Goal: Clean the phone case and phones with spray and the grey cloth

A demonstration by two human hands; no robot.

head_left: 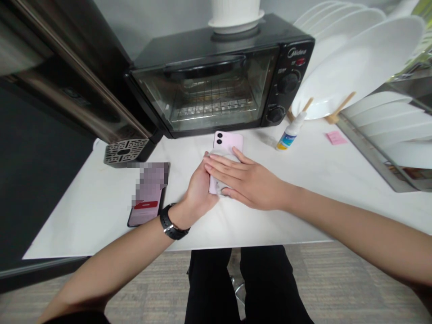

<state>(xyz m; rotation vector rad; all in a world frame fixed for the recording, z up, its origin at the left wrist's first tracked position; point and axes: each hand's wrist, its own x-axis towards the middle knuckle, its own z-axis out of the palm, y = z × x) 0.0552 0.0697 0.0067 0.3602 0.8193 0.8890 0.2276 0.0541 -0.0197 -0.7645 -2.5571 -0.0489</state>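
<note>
White table (pixel 303 198): left hand (pixel 199 191) grips the pink phone (pixel 227 148), flat right hand (pixel 248 180) presses apparently a wipe (pixel 221 157); uneven pressure could slide it toward the toaster oven (pixel 216 76).

The brand name "Midea" stands in pale letters at the top of the control panel of the black toaster oven (pixel 216 76), above its knobs, and no other writing can be read.

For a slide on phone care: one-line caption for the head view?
Left hand steadies a pink phone while the right hand presses a wipe on it.
</note>
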